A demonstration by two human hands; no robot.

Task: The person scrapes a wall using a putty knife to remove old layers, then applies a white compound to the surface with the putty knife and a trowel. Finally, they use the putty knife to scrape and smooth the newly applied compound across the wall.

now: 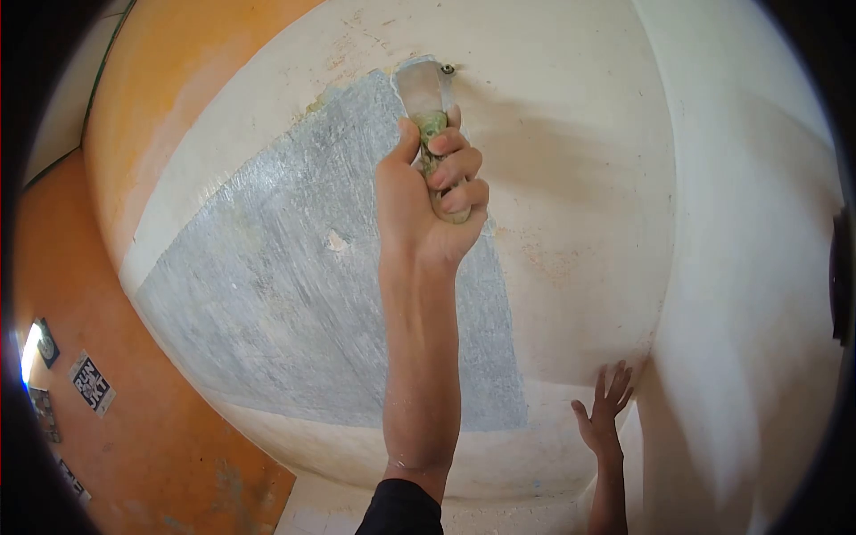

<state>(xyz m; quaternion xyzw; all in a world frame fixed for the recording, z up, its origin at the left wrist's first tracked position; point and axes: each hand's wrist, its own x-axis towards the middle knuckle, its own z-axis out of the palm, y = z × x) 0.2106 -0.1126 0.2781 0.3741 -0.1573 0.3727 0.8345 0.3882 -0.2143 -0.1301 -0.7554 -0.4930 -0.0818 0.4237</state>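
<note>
My left hand (437,192) is closed around the green, mottled handle of a putty knife (423,87), thumb on the left and fingers curled over the right. Its wide, pale blade points up and lies at or close against the wall, by the top tip of a grey, streaky patch (294,267). Just right of the blade, a small metal fitting (448,69) sticks out of the wall. Lower right, my right hand (606,406) has its fingers spread, at or near the cream wall by the corner. No object shows in it.
Cream wall (588,232) surrounds the grey patch, with rough, chipped spots. An orange wall (178,374) on the left carries several stickers, including a black-and-white one (92,384). A pale adjoining wall (740,267) stands on the right, with a dark object (841,276) at its far edge.
</note>
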